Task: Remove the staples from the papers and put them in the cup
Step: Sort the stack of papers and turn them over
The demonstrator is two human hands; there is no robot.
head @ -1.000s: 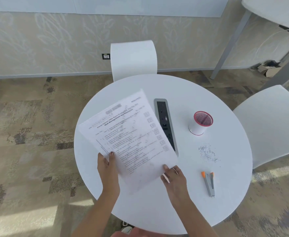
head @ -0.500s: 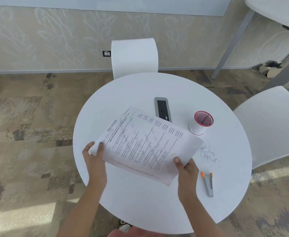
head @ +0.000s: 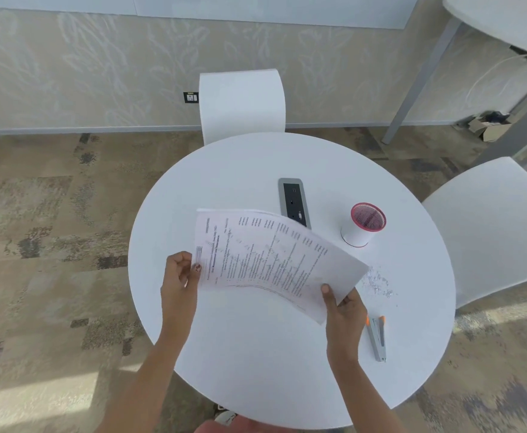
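A stack of printed papers (head: 268, 260) is held just above the round white table (head: 256, 370), bowed in the middle. My left hand (head: 181, 276) pinches its left edge and my right hand (head: 343, 304) grips its lower right corner. A white cup (head: 363, 225) with a pink mesh rim stands upright to the right of the papers. A small pile of loose staples (head: 379, 282) lies on the table below the cup. A grey staple remover (head: 377, 337) with orange tips lies near my right hand. No staple can be made out in the papers.
A grey power socket panel (head: 293, 198) is set into the table's middle, partly under the papers' far edge. White chairs stand at the far side (head: 241, 104) and at the right (head: 490, 226). Another table's leg (head: 418, 76) rises at the back right.
Both hands have turned the papers clockwise, from upright to lying sideways. The stack has shifted right over the socket panel. My left hand now grips the left edge.
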